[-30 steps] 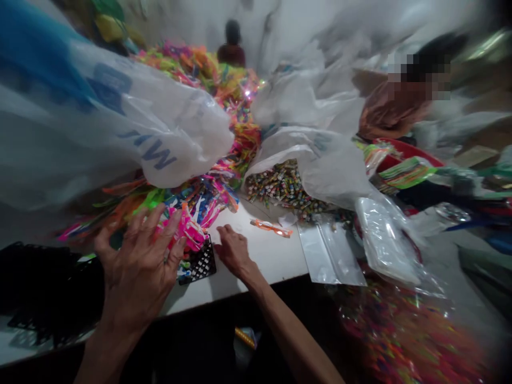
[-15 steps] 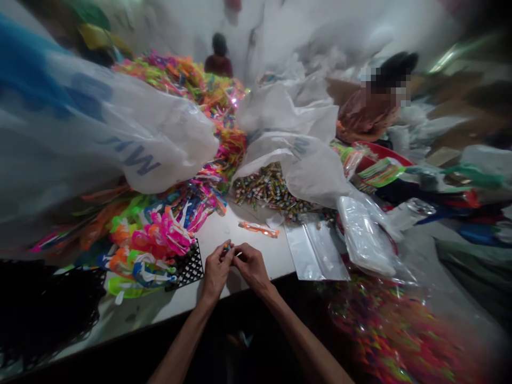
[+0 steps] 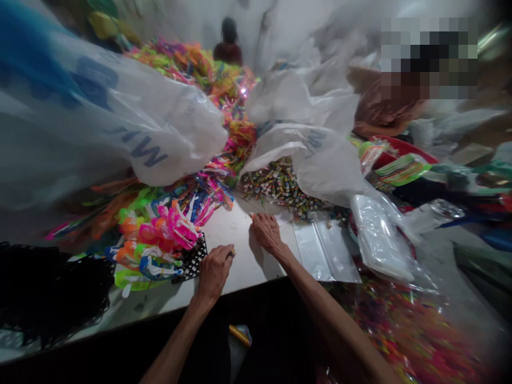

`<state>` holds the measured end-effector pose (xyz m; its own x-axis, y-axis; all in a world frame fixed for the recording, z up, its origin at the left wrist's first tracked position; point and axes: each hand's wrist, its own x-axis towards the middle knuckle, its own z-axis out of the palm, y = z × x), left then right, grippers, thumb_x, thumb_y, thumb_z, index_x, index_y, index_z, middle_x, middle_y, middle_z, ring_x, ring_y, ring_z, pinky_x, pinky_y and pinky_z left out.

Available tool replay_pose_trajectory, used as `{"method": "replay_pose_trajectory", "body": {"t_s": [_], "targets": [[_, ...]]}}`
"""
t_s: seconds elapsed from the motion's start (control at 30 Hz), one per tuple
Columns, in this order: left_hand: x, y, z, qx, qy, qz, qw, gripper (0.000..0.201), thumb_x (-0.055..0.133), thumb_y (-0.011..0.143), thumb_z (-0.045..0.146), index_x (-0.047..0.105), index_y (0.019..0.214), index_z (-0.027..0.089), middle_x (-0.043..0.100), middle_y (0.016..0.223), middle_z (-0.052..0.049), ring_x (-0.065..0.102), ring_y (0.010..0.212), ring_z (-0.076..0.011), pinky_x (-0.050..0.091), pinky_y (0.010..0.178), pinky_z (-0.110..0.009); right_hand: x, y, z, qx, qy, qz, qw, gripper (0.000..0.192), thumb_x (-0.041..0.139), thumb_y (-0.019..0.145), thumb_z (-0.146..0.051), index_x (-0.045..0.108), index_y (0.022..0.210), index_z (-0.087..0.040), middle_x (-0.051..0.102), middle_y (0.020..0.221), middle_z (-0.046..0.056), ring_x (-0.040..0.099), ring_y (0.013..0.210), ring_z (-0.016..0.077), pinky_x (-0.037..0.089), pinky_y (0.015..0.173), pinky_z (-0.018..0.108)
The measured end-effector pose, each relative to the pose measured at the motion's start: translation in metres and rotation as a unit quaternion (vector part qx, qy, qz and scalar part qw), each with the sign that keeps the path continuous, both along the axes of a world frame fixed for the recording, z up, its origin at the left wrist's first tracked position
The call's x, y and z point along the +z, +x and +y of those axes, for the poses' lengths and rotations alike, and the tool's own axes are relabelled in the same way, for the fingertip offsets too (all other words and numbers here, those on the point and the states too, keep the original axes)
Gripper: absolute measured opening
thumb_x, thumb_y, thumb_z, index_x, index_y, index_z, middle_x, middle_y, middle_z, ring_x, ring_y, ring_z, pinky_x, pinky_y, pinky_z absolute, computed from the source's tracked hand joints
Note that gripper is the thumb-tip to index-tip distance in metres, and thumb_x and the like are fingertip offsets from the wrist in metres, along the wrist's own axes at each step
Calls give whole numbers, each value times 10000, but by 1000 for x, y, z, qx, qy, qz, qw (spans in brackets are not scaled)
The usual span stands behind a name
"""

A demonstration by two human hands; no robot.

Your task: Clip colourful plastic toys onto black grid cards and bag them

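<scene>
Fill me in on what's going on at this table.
A person works at a white table crowded with bright plastic toys and big plastic bags. The left hand is closed around a small item, near a black mesh tray. The right hand lies flat over an orange piece on the table, close to a heap of small colourful sticks spilling from a bag and some clear pouches. Another person sits across the table.

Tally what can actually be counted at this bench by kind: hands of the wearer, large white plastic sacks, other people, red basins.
Wearer's hands: 2 (left hand, right hand)
Large white sacks: 2 (left sack, sack of small tubes)
Other people: 2 (far person, near person)
Red basin: 1
Total: 7
</scene>
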<state>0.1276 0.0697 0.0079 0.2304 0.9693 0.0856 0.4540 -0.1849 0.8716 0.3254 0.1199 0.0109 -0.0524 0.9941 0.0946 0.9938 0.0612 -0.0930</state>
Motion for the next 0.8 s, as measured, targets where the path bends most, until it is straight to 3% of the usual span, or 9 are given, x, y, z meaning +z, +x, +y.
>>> {"method": "replay_pose_trajectory", "body": {"t_s": [0.13, 0.23, 0.33, 0.47, 0.57, 0.67, 0.8], "targets": [[-4, 7, 3, 2, -41, -11, 999, 315, 509, 840, 340, 650, 1078, 189, 712, 918, -69, 671, 769, -185, 531, 702, -298, -2, -5, 5, -47, -27, 15, 998, 226, 434, 910, -197, 584, 1065, -127, 620, 1025, 99, 532, 930, 210, 349, 809, 313], [-3, 7, 2, -11, -53, -22, 998, 362, 493, 844, 375, 635, 1114, 180, 710, 835, -55, 673, 730, -173, 518, 630, -255, 2, -6, 8, -36, -41, 9, 998, 194, 473, 886, -180, 618, 1004, -128, 623, 1052, 115, 546, 964, 210, 359, 796, 289], [-2, 0, -1, -17, -56, -21, 998, 406, 462, 855, 382, 610, 1161, 160, 702, 812, -61, 672, 719, -173, 504, 604, -247, 12, -12, 1, -25, -51, 14, 998, 245, 446, 892, -132, 626, 1058, -134, 624, 1112, 135, 552, 1027, 216, 363, 802, 286], [0, -15, -4, -37, -53, -8, 998, 377, 448, 864, 350, 611, 1145, 158, 703, 882, -68, 656, 682, -162, 501, 645, -267, 37, -27, -24, 10, -82, 94, 992, 273, 441, 937, -250, 648, 1113, -221, 699, 974, 63, 624, 873, 186, 377, 704, 255], [4, -24, -7, -68, -39, 3, 997, 318, 462, 867, 337, 626, 1098, 194, 688, 1005, -61, 648, 802, -167, 486, 768, -286, 59, -38, -48, 73, -108, 167, 977, 261, 510, 911, -303, 662, 1120, -270, 719, 907, 25, 639, 825, 170, 371, 688, 239], [10, -29, -11, -98, -22, 17, 995, 281, 452, 880, 345, 627, 1056, 214, 674, 991, -52, 617, 896, -181, 458, 813, -296, 72, -48, -66, 107, -105, 141, 979, 217, 521, 904, -262, 693, 1035, -251, 716, 892, 37, 632, 848, 168, 356, 705, 238], [13, -31, -12, -129, -5, 38, 991, 264, 421, 900, 334, 609, 1039, 213, 657, 950, -52, 598, 860, -179, 445, 810, -306, 78, -56, -75, 139, -98, 61, 984, 175, 504, 917, -233, 679, 921, -226, 694, 865, 33, 606, 788, 147, 315, 673, 243]]}}
